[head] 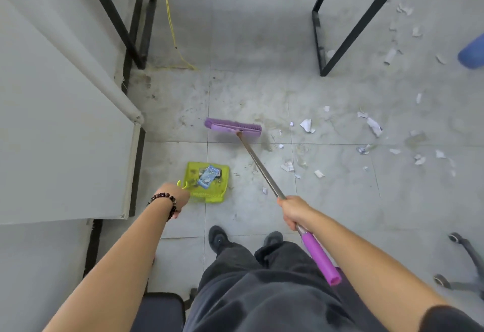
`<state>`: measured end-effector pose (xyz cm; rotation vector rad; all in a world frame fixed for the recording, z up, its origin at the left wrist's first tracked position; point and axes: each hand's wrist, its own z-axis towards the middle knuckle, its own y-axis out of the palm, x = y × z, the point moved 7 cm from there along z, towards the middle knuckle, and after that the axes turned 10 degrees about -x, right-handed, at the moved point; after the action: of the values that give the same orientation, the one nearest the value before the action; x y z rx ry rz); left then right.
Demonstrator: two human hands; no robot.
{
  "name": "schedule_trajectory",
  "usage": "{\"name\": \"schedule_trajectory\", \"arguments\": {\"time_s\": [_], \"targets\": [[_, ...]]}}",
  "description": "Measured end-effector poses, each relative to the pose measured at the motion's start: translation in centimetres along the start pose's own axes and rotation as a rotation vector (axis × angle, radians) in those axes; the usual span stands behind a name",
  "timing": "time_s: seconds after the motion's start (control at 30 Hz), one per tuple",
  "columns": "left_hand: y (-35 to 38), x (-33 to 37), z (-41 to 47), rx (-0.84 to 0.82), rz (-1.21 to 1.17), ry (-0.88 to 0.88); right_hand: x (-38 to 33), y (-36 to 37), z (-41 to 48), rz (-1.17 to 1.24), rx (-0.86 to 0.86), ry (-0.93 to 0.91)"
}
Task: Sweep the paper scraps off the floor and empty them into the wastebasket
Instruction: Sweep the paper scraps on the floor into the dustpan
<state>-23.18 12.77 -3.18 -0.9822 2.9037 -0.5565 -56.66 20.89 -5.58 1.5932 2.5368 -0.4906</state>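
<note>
Most paper scraps point(306, 125) lie scattered on the floor point(262, 90) right of the dustpan point(209, 192), which holds little, so sweeping looks barely begun and nothing emptied; left hand point(176, 198) grips the dustpan's handle, right hand point(294, 212) grips the broom point(233, 127).

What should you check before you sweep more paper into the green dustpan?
1. Right hand grips the broom handle: ok.
2. Left hand holds the green dustpan: ok.
3. Purple broom head is behind the paper scraps: not ok, they lie scattered to its right.
4. Dustpan has room: ok, only a blue wrapper and some dirt inside.
5. Wastebasket within sight: cannot tell.
</note>
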Motion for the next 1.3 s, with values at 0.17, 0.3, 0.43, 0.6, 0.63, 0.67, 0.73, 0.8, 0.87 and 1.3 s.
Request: {"name": "schedule_trajectory", "arguments": {"time_s": [0.17, 0.3, 0.43, 0.6, 0.63, 0.67, 0.73, 0.8, 0.87, 1.3], "targets": [[3.6, -2.7, -1.5, 0.057, 0.053, 0.039, 5.2, -0.6, 1.1, 0.202, -0.068, 0.207], [5.7, -1.6, -2.1, 0.1, 0.253, 0.068, 9.2, -2.7, 0.1, 0.159, -0.062, 0.201], [6.5, 2.7, -2.6, 0.121, 0.43, 0.107, 13.4, -4.2, -1.2, 0.283, 0.011, 0.125], [8.3, 6.7, -3.1, 0.12, 0.603, 0.136, 14.9, -7.5, -1.1, 0.439, 0.154, 0.012], [8.7, 7.3, -3.1, 0.115, 0.631, 0.137, 15.1, -8.5, -0.6, 0.427, 0.187, 0.002], [9.3, 7.8, -3.0, 0.11, 0.651, 0.137, 15.3, -9.5, -0.1, 0.407, 0.217, 0.004], [10.4, 8.5, -2.6, 0.097, 0.678, 0.147, 15.5, -11.1, 0.9, 0.361, 0.255, 0.032], [11.2, 9.1, -2.2, 0.097, 0.677, 0.161, 15.9, -12.4, 1.8, 0.315, 0.267, 0.078], [11.5, 9.7, -1.8, 0.11, 0.671, 0.178, 16.4, -13.1, 2.6, 0.286, 0.264, 0.129], [12.7, 13.6, -1.6, 0.093, 0.76, 0.245, 26.2, -4.5, -4.2, 0.38, 0.084, 0.105]]}}
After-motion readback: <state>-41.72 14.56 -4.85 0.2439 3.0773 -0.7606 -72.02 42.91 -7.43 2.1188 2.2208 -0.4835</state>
